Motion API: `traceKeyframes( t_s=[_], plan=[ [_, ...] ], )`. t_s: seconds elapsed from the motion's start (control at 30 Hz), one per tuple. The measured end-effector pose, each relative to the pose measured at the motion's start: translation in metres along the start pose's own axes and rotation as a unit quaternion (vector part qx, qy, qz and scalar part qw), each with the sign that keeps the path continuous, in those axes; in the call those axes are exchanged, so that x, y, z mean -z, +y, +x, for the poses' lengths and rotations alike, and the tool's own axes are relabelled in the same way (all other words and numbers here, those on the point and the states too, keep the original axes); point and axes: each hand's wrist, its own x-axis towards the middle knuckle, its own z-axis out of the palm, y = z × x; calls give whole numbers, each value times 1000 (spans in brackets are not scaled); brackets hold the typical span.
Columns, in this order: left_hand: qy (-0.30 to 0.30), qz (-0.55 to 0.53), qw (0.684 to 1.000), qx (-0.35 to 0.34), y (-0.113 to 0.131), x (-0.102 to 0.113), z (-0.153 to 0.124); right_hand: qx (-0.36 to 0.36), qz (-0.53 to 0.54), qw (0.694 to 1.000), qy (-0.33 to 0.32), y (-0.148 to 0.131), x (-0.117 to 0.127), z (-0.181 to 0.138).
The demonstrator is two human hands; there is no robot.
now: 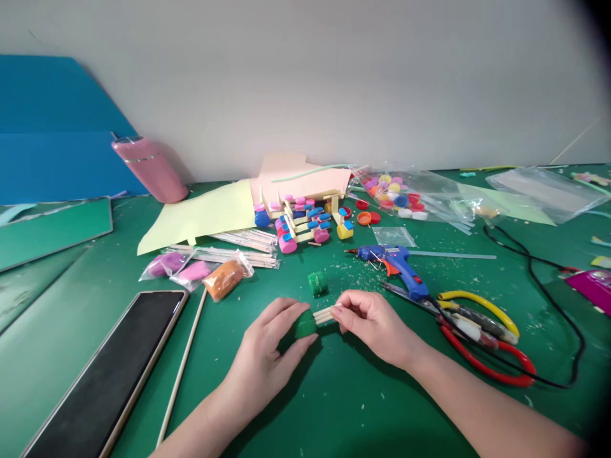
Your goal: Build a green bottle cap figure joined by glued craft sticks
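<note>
My left hand (270, 353) pinches a green bottle cap (305, 324) just above the green mat (334, 407). My right hand (372, 321) holds short wooden sticks (324, 314) by their right ends; their left ends meet the cap. A second green cap (317, 283) stands on the mat just behind my hands. Farther back lies a model of sticks and coloured caps (305, 222).
A blue glue gun (398, 264) with its black cable, yellow and red-handled pliers (482, 334), a phone (109, 372), a long dowel (184, 366), clay packets (195, 272), a bag of caps (405, 194), yellow paper (205, 216) and a pink tumbler (150, 168) lie around.
</note>
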Motion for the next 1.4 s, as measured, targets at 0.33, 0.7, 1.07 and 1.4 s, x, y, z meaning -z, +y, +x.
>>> traceKeyframes(
  t_s=[0.33, 0.7, 1.07, 1.4],
  plan=[
    [-9, 1, 1000, 9, 1, 1, 1, 0, 0, 1000, 6, -2, -1, -1],
    [-46, 5, 997, 68, 1, 3, 0, 113, 73, 972, 195, 7, 13, 2],
    [-94, 31, 994, 40, -4, 0, 4, 196, 77, 910, 357, 10, 19, 8],
    [-107, 16, 992, 57, -1, 4, 5, 203, -35, 925, 319, 9, 18, 8]
  ],
)
